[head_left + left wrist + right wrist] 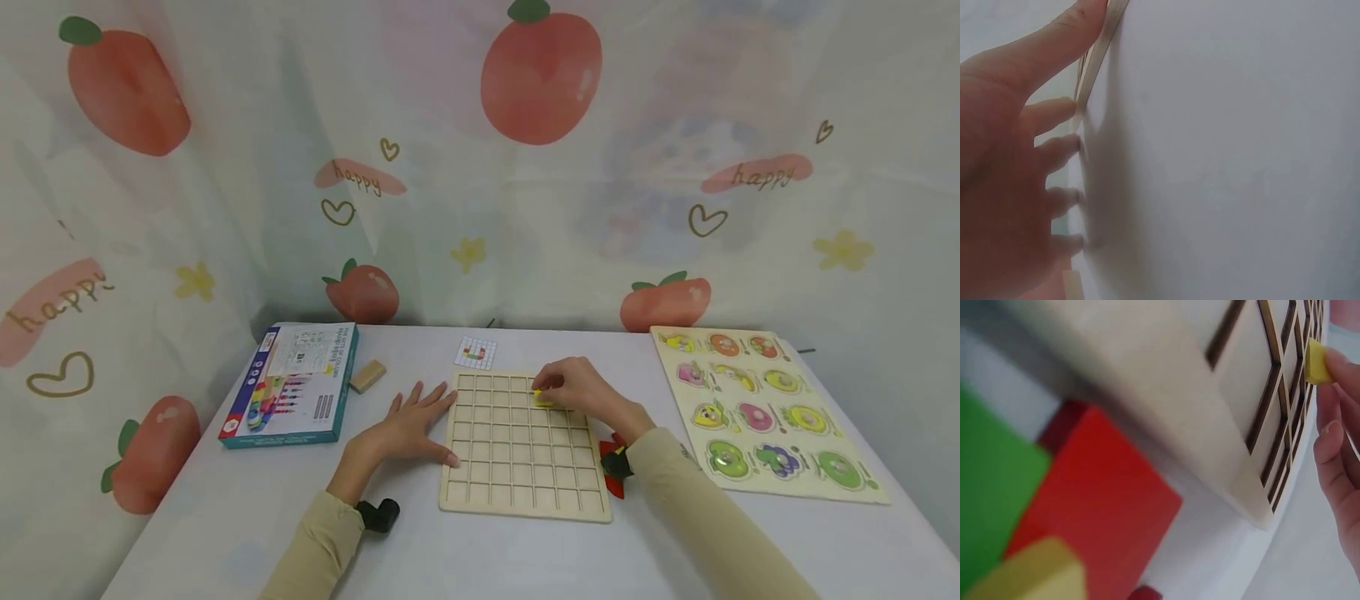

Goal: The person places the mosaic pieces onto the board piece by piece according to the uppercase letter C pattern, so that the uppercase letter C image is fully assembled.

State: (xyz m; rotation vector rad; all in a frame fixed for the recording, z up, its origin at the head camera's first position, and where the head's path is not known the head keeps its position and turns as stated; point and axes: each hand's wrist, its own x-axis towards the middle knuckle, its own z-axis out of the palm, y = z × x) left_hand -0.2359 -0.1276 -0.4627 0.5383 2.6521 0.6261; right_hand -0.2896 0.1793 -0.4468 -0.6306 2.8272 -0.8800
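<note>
The curtain [480, 167] behind the table reads "happy"; the print on the boxed game [296, 383] at 9 o'clock is too small to read. The right hand [581, 390] pinches a yellow block [542, 398] at its fingertips, at the grid board [522, 442]'s 12 o'clock. The left hand [412, 425] lies flat with straight fingers against the board's 9 o'clock edge.

Your small yellow block [542, 398]: pinched in fingertips, sits on upper rows of grid board [517, 492]. Board: pale wood, square cells, flat on table.

Pale matt wooden grid board [522, 446], smooth white table [465, 550].
</note>
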